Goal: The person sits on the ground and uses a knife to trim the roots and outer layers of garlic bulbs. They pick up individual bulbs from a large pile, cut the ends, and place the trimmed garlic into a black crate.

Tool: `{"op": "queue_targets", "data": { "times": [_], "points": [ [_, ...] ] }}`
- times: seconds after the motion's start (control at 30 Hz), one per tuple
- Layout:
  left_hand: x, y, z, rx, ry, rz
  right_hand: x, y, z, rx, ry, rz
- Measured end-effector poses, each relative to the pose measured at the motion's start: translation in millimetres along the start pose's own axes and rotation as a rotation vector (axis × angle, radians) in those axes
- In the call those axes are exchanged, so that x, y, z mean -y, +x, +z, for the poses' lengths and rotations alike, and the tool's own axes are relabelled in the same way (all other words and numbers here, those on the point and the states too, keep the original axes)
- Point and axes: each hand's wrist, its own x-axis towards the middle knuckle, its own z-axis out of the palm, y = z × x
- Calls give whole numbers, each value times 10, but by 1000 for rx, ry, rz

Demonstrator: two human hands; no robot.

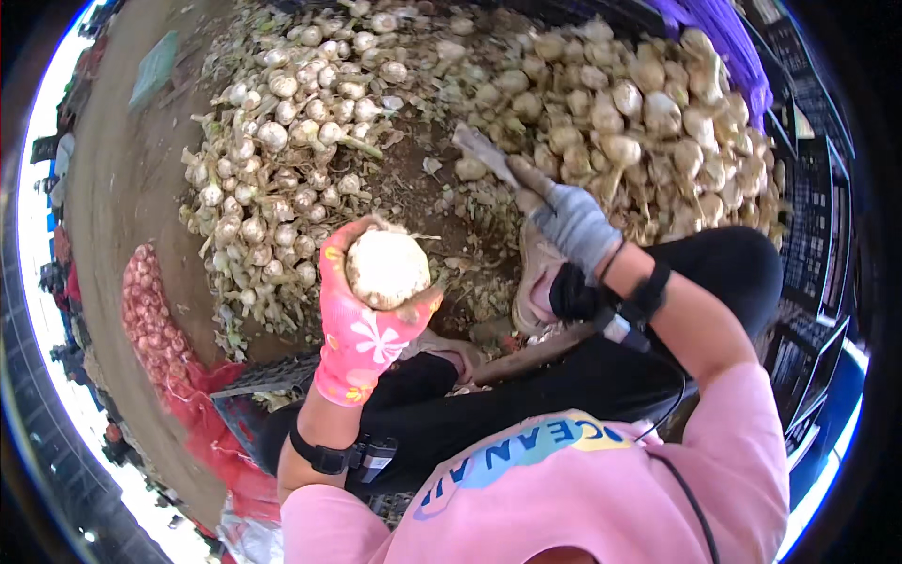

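My left hand point(366, 310), in a pink flowered glove, grips a large pale garlic bulb point(388, 270). Its bright round face is turned up towards me. A grey glove with bare fingertips covers my right hand point(574, 222). It holds a knife point(490, 154) whose flat, dirty blade points up and left, apart from the bulb. Under the blade lies a single garlic bulb point(470, 168) at the edge of a heap of garlic with stems point(620, 113). Left of my hands spreads another heap of smaller-looking bulbs point(282, 176).
Dry skins and trimmings point(472, 225) litter the soil between the heaps. A red net sack of bulbs point(151, 310) lies at left. Black plastic crates point(810, 233) and a purple net bag point(733, 56) stand at right. My shoes point(532, 282) are close below the knife hand.
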Motion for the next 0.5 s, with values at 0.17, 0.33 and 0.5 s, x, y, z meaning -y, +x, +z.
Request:
{"op": "queue_targets", "data": {
  "times": [0.17, 0.33, 0.5],
  "points": [
    [70, 127, -138, 236, 152, 112, 498, -118, -143, 256, 296, -73],
    [93, 161, -191, 451, 496, 552, 1012, -140, -484, 715, 380, 154],
    [107, 227, -141, 235, 480, 735, 391, -100, -232, 633, 21, 72]
  ]
}}
